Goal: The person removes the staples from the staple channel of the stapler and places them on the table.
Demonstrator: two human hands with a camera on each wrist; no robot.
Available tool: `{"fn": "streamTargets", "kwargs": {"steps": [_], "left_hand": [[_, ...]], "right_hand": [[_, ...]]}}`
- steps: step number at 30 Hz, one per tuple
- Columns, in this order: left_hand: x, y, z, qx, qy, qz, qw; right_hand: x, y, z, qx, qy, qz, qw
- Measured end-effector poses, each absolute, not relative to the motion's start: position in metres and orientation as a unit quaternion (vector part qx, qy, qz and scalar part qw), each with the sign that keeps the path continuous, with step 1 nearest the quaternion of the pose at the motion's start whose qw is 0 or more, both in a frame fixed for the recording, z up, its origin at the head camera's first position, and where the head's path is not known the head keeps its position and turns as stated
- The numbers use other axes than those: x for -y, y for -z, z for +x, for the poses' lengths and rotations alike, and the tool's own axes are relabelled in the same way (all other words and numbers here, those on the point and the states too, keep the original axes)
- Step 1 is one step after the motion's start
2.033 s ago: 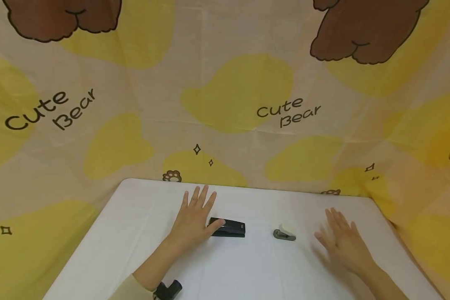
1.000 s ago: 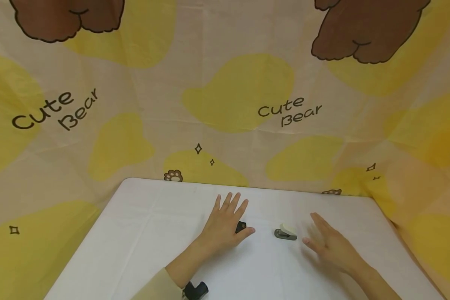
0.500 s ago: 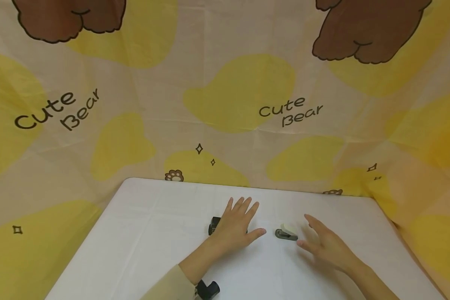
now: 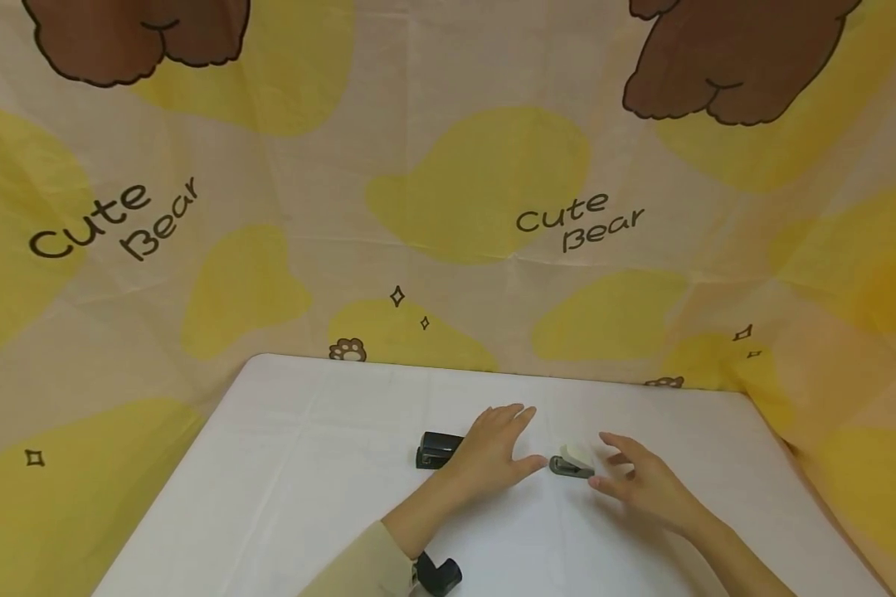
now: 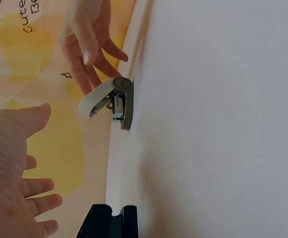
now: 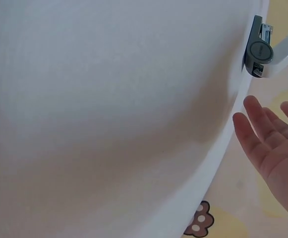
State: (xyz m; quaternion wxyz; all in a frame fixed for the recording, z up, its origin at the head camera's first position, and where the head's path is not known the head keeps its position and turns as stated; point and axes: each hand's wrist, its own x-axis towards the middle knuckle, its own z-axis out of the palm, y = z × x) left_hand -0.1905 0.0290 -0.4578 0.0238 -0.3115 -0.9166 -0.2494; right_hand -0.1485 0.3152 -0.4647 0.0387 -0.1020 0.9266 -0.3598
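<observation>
A small grey stapler (image 4: 571,468) with a whitish top lever lies on the white table between my two hands, its lever raised. My left hand (image 4: 496,452) is over the table just left of it, thumb tip near its left end. My right hand (image 4: 645,481) is at its right side, fingers loosely bent, thumb tip right at its end. Neither hand grips anything. Behind my left wrist is a larger black stapler (image 4: 436,449), its right part hidden. The left wrist view shows the small stapler (image 5: 119,101) between both hands, and the right wrist view shows its round hinge (image 6: 260,51).
The white table (image 4: 306,464) has its far edge against a hanging cloth (image 4: 448,290) printed with bears and yellow patches. A black wrist camera (image 4: 439,575) sits on my left wrist, low over the table.
My left hand has moved right, across the black stapler toward the small one, uncovering the black stapler's left end. My right hand has moved left to the small stapler. Both staplers stay put.
</observation>
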Motion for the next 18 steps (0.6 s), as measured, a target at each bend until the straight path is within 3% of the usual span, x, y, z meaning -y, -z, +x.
{"fn": "streamTargets", "kwargs": {"steps": [18], "left_hand": [[-0.060, 0.467, -0.193, 0.874, 0.373, -0.309, -0.048]], "right_hand": [[-0.320, 0.469, -0.159, -0.885, 0.446, -0.102, 0.083]]}}
